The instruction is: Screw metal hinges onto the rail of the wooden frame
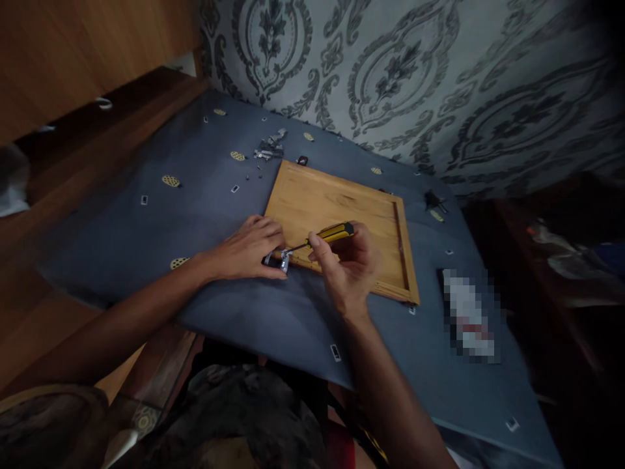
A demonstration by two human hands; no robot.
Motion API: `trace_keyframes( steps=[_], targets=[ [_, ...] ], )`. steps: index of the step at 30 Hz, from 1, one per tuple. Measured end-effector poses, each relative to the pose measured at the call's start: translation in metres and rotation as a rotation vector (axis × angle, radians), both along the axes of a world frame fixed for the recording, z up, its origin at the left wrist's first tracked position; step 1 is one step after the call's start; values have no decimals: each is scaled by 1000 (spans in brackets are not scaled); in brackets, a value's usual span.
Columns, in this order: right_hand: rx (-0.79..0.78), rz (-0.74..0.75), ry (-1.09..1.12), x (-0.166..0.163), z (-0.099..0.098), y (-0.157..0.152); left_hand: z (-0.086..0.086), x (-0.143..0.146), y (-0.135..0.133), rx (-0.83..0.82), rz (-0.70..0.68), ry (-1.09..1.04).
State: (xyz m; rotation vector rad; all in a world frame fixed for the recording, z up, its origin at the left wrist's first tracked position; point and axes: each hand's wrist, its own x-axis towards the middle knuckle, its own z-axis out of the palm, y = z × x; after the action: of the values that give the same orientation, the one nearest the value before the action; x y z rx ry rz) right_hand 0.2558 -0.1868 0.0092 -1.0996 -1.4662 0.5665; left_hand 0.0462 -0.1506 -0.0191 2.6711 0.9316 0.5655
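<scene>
A wooden cabinet door (336,208) lies flat on a blue-grey cloth-covered table (146,228). My right hand (349,264) grips a yellow-and-black screwdriver (332,232), its tip pointing left and down at a metal hinge (280,260) on the door's near left corner. My left hand (251,247) is closed over that hinge, its fingers pressing it against the door's edge.
A small pile of metal hardware and screws (268,148) lies beyond the door's far corner. A dark tool (433,202) rests to the right of the door. A blurred white object (469,316) sits near the right edge. Patterned wallpaper (415,71) rises behind the table.
</scene>
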Motion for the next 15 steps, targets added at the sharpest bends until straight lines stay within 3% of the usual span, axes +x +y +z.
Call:
trace_keyframes(
  steps=[15],
  targets=[
    [67, -77, 15, -6, -4, -2, 2, 0, 0, -21, 5, 7]
  ],
)
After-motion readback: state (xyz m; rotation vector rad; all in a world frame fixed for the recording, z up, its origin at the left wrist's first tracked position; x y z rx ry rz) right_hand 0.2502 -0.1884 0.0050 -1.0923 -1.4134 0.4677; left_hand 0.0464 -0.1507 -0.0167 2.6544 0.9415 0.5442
